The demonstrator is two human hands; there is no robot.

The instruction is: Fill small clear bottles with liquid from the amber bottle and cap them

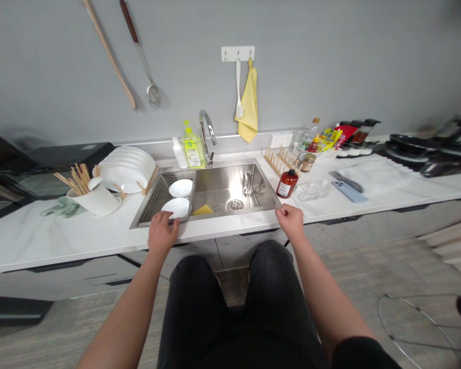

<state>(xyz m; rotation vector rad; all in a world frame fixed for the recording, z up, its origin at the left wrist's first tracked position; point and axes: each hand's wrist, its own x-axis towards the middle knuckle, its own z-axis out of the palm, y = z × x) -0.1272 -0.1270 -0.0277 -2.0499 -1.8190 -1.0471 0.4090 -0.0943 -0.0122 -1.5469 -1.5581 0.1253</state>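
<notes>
My left hand lies on the counter at the front left rim of the sink, its thumb apart from its fingers. Just beyond the fingertips is a white bowl in the wire drain basket; whether they touch cannot be made out. Behind it sits a second white bowl. On the counter edge at the sink's right front corner rests my right hand, curled into a fist with nothing visible in it. A brown pump bottle stands just behind this hand. A yellow cloth lies in the sink.
A chrome faucet rises behind the sink beside a green soap bottle. White plates and a chopstick holder stand left. To the right are a wooden rack, a clear container and a phone.
</notes>
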